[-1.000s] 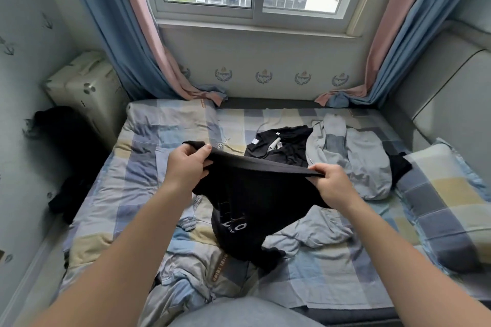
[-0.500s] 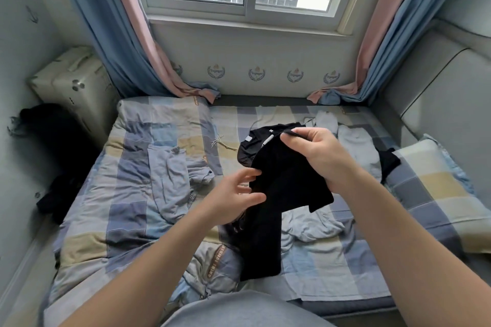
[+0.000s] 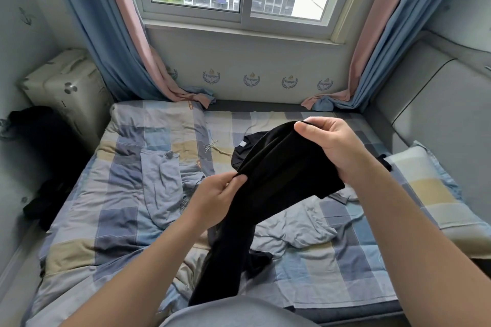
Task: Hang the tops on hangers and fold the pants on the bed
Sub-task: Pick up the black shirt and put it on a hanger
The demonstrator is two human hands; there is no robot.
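Black pants (image 3: 268,183) hang folded lengthwise above the bed (image 3: 106,220). My right hand (image 3: 332,148) grips their upper end, thumb on top. Lower and to the left, my left hand (image 3: 218,194) pinches the pants' edge between thumb and fingers. The legs droop down to the bedding near my lap. A second black garment (image 3: 243,151) lies on the bed behind the pants, mostly hidden. A grey garment (image 3: 295,231) lies crumpled on the bed under the pants.
A checked quilt (image 3: 148,156) covers the bed's left half. A checked pillow (image 3: 435,199) lies at the right by the padded headboard (image 3: 438,103). A cream suitcase (image 3: 66,87) and dark clothes (image 3: 45,156) sit left of the bed. Curtains frame the window wall behind.
The pants went from stretched wide between both hands to doubled lengthwise. My right hand rose to the upper end, and my left hand slid lower and took hold of the edge.
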